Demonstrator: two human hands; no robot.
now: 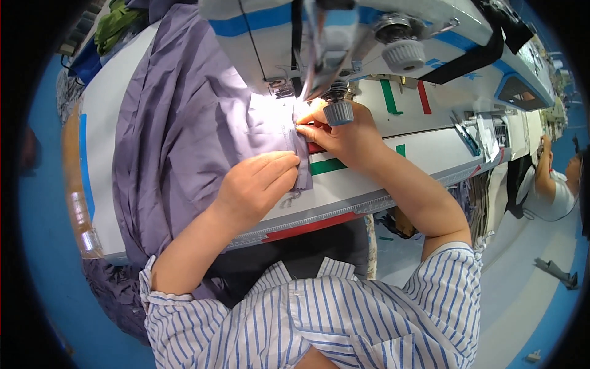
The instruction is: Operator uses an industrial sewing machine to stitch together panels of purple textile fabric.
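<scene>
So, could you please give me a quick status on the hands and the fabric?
Left hand resting on purple fabric; right hand pinching its edge. Fabric lies partly beneath sewing machine head. Bright glare washes out detail there.

I'm getting a white shirt (258, 323) with thin blue stripes on my end, pretty loose and creased; the collar (337, 269) sits open, striped same as the rest; I can make out a placket (295, 301) down the chest, plus what looks like a patch pocket (396, 352); left sleeve (178, 317) and right sleeve (447, 284) both quit around the elbow, kinda rumpled; left hand (259, 182) and right hand (351, 136) are bare.
</scene>
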